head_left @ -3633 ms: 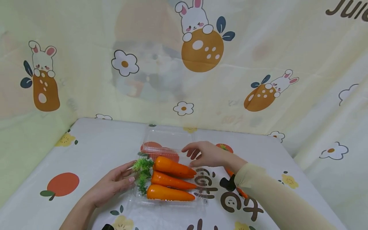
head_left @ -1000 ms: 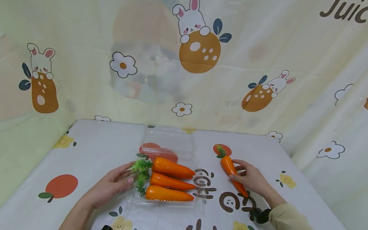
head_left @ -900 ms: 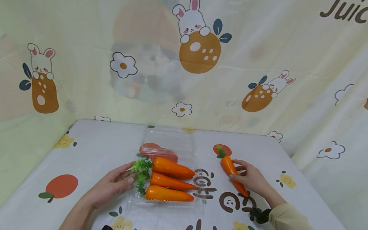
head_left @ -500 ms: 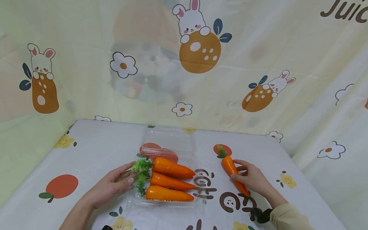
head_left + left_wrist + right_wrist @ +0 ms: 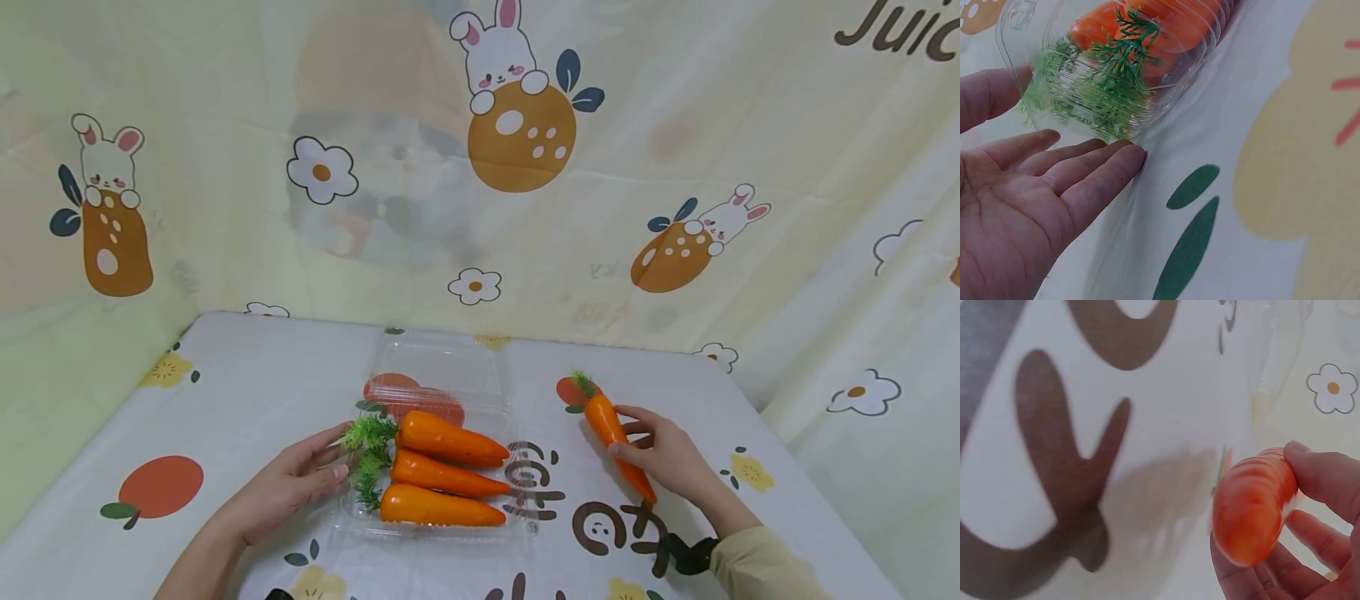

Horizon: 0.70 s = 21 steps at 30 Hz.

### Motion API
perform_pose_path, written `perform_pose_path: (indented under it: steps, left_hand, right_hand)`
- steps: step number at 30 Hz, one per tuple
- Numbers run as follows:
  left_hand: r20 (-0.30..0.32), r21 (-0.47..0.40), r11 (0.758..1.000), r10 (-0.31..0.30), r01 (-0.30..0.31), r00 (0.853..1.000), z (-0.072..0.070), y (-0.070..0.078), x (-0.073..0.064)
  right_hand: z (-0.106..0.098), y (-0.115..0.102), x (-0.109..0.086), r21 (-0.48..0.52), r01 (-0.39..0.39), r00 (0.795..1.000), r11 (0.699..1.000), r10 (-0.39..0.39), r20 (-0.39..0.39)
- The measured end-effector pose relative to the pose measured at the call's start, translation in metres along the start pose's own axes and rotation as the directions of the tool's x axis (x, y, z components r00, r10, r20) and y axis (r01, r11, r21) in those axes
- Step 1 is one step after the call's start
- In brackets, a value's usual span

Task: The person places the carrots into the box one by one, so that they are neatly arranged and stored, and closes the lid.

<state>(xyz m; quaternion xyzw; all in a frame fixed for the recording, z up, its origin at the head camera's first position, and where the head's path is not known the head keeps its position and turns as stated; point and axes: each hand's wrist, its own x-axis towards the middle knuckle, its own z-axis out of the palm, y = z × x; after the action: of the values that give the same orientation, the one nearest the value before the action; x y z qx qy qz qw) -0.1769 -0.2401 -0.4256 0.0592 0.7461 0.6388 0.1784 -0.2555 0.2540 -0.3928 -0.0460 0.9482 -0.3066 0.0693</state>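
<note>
My right hand (image 5: 667, 457) pinches an orange carrot (image 5: 602, 419) with a feathery green top, thumb on one side and fingers on the other. The right wrist view shows the tip of this carrot (image 5: 1250, 509) toward the camera and its shadow on the cloth. My left hand (image 5: 281, 487) lies at the left end of a clear plastic clamshell box (image 5: 435, 532). Its fingers stretch straight along the end wall (image 5: 1085, 106) in the left wrist view. Inside the box, three carrots (image 5: 442, 473) lie side by side, green tops to the left.
The box's transparent lid (image 5: 442, 358) is folded back on the far side. A white tablecloth (image 5: 255, 383) printed with fruit, flowers and letters covers the table. A patterned curtain (image 5: 375, 250) hangs behind and at both sides. A black wrist strap (image 5: 688, 554) is on the right arm.
The right hand moved from over the box to the single carrot on the right, gripped it, and has just raised it slightly. The left hand and the box have stayed put.
</note>
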Motion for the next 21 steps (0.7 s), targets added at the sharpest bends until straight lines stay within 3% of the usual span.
perform_pose_path:
  steps: [12,21]
  left_hand:
    - [0.007,0.005,1.0,0.012,-0.012,1.0,0.0,-0.001,0.0]
    - [0.008,-0.002,1.0,0.009,-0.009,1.0,0.0,-0.001,0.0]
  right_hand:
    - [-0.024,-0.024,0.0,0.037,0.127,0.992,0.991,-0.127,-0.001]
    - [-0.033,-0.052,0.0,0.029,0.285,0.959,0.958,-0.284,-0.009]
